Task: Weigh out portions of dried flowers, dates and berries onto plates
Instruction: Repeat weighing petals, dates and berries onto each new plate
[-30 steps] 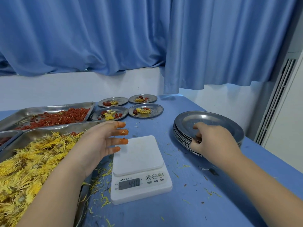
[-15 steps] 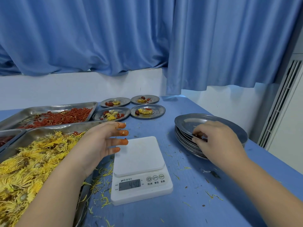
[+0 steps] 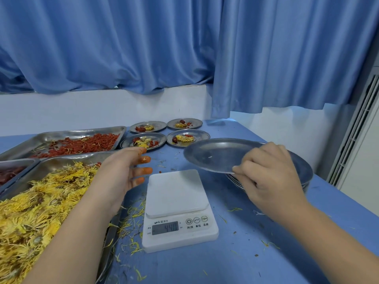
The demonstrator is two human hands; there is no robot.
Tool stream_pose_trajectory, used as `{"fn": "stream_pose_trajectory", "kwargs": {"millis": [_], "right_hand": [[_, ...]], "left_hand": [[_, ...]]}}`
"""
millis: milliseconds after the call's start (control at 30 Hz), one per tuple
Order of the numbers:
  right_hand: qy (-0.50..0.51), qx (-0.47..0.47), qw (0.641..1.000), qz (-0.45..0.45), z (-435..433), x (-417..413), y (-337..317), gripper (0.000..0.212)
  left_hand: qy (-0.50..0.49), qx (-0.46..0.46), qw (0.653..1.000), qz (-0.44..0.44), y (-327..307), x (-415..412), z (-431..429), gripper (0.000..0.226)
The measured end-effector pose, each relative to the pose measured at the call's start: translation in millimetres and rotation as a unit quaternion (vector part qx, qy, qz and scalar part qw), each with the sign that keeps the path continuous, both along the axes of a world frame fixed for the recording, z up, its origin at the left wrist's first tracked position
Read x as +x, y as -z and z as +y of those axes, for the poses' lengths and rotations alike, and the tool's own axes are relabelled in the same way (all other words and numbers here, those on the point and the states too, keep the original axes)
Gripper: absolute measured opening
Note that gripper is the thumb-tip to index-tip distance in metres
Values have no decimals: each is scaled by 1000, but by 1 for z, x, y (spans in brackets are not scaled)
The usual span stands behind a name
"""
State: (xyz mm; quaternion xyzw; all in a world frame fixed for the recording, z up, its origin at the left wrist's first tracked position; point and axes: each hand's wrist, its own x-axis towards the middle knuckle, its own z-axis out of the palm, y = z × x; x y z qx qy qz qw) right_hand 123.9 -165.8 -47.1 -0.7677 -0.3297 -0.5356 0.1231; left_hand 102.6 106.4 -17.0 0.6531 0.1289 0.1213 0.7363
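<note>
My right hand (image 3: 268, 175) pinches the near rim of an empty steel plate (image 3: 213, 154), held tilted above the stack of plates (image 3: 303, 173) and to the right of the white scale (image 3: 176, 208). The scale's platform is bare and its display reads 44.0. My left hand (image 3: 123, 171), fingers straight and stained orange, hovers over the corner of the tray of yellow dried flowers (image 3: 41, 201). Behind it lies a tray of red berries (image 3: 82, 143). A tray with dark red dates (image 3: 10, 173) shows at the far left edge.
Several small filled plates (image 3: 143, 140) sit at the back of the blue table (image 3: 266, 253). Loose petals litter the cloth around the scale. Blue curtains hang behind, and a white slatted unit (image 3: 356, 130) stands at the right.
My right hand has lifted the top plate off the stack and swung it left toward the scale. My left hand has stayed in place.
</note>
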Motion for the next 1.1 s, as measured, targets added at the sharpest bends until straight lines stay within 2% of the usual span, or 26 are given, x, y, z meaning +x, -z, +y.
{"fn": "stream_pose_trajectory", "kwargs": {"millis": [100, 300, 567, 733, 867, 967, 1100], "right_hand": [[-36, -37, 998, -18, 17, -12, 5, 18], [-82, -86, 993, 7, 44, -23, 20, 28], [-49, -106, 992, 36, 52, -17, 34, 37], [-42, -115, 988, 91, 54, -23, 33, 12], [-61, -128, 984, 110, 52, -28, 26, 30], [-85, -160, 974, 135, 49, -33, 22, 27], [-133, -150, 951, 234, 36, -32, 12, 29]], "left_hand": [[-52, -25, 998, -17, -4, 2, 3, 25], [-89, -16, 994, -60, 0, -1, 13, 30], [-89, -15, 994, -60, 1, -1, 12, 17], [-94, -12, 994, -56, 1, -1, 11, 18], [-94, -5, 994, -57, 2, -1, 10, 24], [-98, -3, 994, -57, 2, -1, 10, 25], [-98, -3, 994, -54, 1, -2, 9, 26]]}}
